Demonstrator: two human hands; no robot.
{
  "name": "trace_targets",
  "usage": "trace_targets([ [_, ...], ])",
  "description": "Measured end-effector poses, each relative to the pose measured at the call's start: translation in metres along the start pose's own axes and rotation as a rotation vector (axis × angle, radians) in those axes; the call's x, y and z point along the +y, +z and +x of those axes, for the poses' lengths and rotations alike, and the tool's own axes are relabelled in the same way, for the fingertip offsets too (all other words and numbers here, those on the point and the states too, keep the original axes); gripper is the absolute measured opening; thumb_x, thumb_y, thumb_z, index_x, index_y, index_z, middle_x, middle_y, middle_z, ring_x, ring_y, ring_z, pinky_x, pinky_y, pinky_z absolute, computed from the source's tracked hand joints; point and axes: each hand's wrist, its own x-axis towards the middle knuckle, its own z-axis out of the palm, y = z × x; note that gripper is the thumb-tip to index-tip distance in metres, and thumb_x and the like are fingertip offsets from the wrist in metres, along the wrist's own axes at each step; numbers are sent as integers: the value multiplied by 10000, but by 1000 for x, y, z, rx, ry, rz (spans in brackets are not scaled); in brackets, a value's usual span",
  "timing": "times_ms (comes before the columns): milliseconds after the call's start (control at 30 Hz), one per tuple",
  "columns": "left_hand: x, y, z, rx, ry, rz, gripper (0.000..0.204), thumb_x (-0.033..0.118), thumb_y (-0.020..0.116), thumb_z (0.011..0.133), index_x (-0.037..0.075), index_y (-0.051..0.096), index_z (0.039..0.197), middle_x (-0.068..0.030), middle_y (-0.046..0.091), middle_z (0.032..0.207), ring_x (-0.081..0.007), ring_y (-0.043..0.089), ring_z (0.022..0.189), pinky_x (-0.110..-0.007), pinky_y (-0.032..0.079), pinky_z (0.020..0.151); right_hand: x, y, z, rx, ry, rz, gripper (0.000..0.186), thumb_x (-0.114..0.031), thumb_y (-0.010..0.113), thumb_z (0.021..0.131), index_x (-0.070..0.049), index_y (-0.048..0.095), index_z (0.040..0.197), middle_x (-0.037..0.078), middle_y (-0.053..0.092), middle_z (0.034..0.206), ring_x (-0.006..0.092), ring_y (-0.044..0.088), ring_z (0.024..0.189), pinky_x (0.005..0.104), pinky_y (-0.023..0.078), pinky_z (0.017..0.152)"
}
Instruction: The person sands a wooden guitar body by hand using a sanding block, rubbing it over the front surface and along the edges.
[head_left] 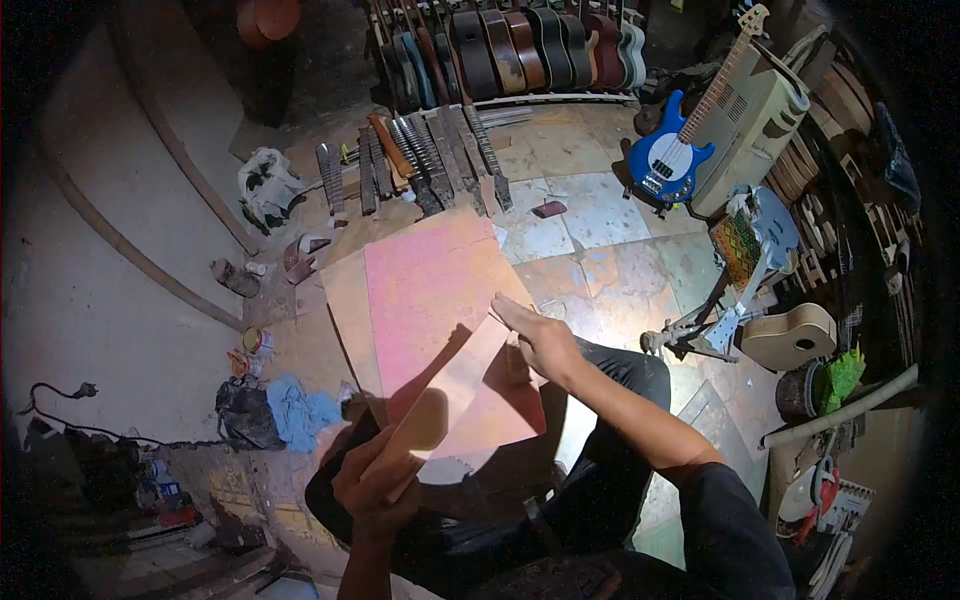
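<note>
Gripping the wooden plank (455, 382) at its near and far ends, left hand (380, 485) and right hand (540, 345) could drop it by loosening.

Row of guitars (525, 50) at back. Guitar necks (428, 150) on floor in front. Blue guitar (650, 155) by tall pale box (740, 125). Tan guitar (775, 338) at right, near bright green bag (846, 376). Blue cloth (295, 408) at left.

Held wood piece (455, 385): pale tan. Sheet (430, 290) beneath it: pink, tan-orange blotches. I note bass guitar (647, 157): bright blue, white plate (672, 155); cloth (298, 412): light blue; crinkled plastic (846, 378): vivid green; acoustic guitar (785, 338): cream; patterned panel (738, 255): yellow, green, red. Sleeve (735, 530), trousers (605, 465): black
</note>
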Motion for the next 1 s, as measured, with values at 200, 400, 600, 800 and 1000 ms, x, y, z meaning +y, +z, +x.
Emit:
trace_targets([
  [200, 0, 1, -6, 27, 66, 37, 380, -40, 853, 710, 184, 788, 1011, -188, 761, 1150, -342, 782, 975, -399, 650, 828, -15, 0, -20, 41, -284, 248, 680, 33, 529, 879, -156, 558, 1532, 201, 549, 1536, 365, 711, 1173, 416, 620, 982],
  [400, -2, 4, -2, 31, 67, 33, 367, -35, 850, 710, 183, 790, 999, -187, 761, 1149, -341, 783, 974, -400, 648, 829, -32, 16, -26, 188, -235, 220, 670, -9, 561, 897, -186, 547, 1544, 170, 595, 1495, 372, 744, 1049, 478, 622, 908],
  [600, -5, 3, 0, -3, 33, 34, 364, -23, 855, 691, 175, 787, 989, -187, 759, 1156, -339, 778, 1008, -406, 646, 837, 9, 19, 3, 265, -63, 78, 653, -31, 580, 886, -169, 570, 1523, 190, 640, 1423, 373, 751, 1021, 438, 640, 880],
  [800, 1, 11, 4, -8, 34, 10, 394, -34, 840, 677, 179, 784, 1004, -194, 756, 1180, -348, 775, 1021, -406, 640, 855, 2, 3, -3, 270, -85, 75, 644, 14, 599, 868, -156, 610, 1489, 96, 599, 1507, 326, 732, 1132, 433, 624, 958],
  [1000, 2, 11, 5, -13, 60, 39, 412, -38, 830, 667, 177, 786, 1016, -206, 761, 1164, -370, 777, 1008, -411, 644, 838, -34, 6, -28, 260, -165, 226, 551, -21, 588, 909, -81, 619, 1456, 248, 585, 1469, 390, 705, 1162, 432, 597, 1016],
])
